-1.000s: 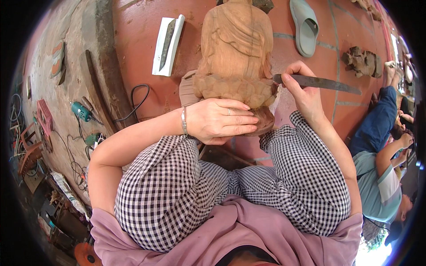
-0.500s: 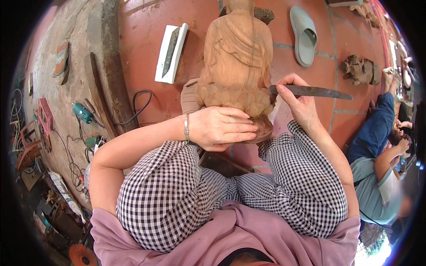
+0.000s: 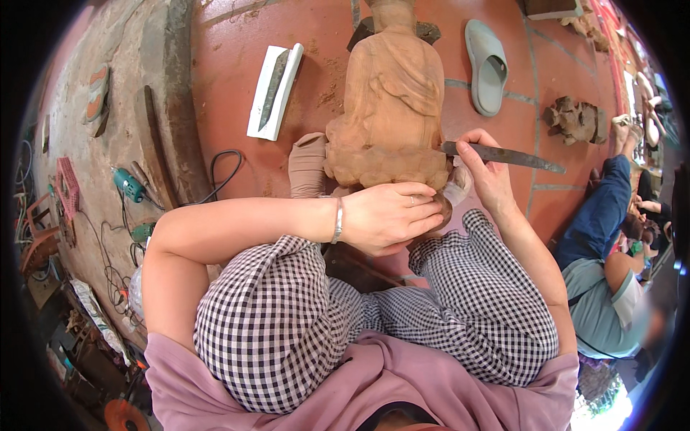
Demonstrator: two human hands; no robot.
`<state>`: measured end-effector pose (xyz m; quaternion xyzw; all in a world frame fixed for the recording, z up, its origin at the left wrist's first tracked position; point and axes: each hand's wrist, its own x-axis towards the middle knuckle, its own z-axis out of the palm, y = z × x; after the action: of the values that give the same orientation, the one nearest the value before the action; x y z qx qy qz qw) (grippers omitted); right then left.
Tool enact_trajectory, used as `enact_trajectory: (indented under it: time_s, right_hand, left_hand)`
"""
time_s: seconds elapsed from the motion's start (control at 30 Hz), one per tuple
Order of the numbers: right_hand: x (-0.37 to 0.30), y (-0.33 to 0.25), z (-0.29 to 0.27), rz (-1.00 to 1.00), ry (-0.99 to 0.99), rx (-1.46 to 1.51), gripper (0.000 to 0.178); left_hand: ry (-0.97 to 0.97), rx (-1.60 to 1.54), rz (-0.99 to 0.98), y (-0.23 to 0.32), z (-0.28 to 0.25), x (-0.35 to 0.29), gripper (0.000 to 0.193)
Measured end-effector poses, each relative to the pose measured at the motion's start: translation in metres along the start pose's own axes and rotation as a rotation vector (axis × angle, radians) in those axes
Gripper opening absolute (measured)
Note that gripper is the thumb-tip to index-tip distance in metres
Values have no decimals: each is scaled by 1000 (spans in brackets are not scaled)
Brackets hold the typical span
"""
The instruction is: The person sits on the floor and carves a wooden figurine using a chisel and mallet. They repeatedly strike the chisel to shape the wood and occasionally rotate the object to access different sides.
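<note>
A pale wooden statue (image 3: 392, 108) of a robed, seated figure lies on the red tiled floor (image 3: 230, 86), its carved base toward the person who sits over it in black-and-white checked trousers (image 3: 287, 330) and a mauve top.

The left hand (image 3: 392, 218) lies just below the statue's base, fingers curled closed and pressed against its lower edge, steadying it; a thin bracelet (image 3: 338, 220) sits on that wrist and a ring shows on 1 finger. The right hand (image 3: 485, 169) is at the statue's right side, closed around a long dark chisel (image 3: 503, 155); its blade end touches the base's right edge, and the rest of the tool runs away from the statue to the right, ending in a point.

A beige cloth (image 3: 307, 164) lies touching the base's left side. Left of the statue, a white block (image 3: 273, 92) rests on the floor with a dark narrow tool laid along its top. Right of the statue's upper part lies 1 grey-green slipper (image 3: 486, 66), and farther right a rough dark lump of wood (image 3: 577, 121). Well to the left of the statue, a black cable (image 3: 219, 172) loops toward a teal power tool (image 3: 129, 185) on the grey concrete strip.

Far right of the statue, another person in blue trousers (image 3: 596, 215) sits by the picture's rim; what they are doing cannot be told.
</note>
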<state>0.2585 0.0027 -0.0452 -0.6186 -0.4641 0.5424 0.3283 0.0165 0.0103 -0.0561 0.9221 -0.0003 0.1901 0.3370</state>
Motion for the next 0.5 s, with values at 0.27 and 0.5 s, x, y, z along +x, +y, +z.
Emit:
enact_trajectory:
  time_s: [0.27,0.5]
  right_hand:
    - [2,9,-6,-40,34,58,16]
    - [8,8,-15,-19,-14,-26,16]
  left_hand:
    - [-92,71,-34,3,4,18,78]
    - [-115,32,95,4,3,10,76]
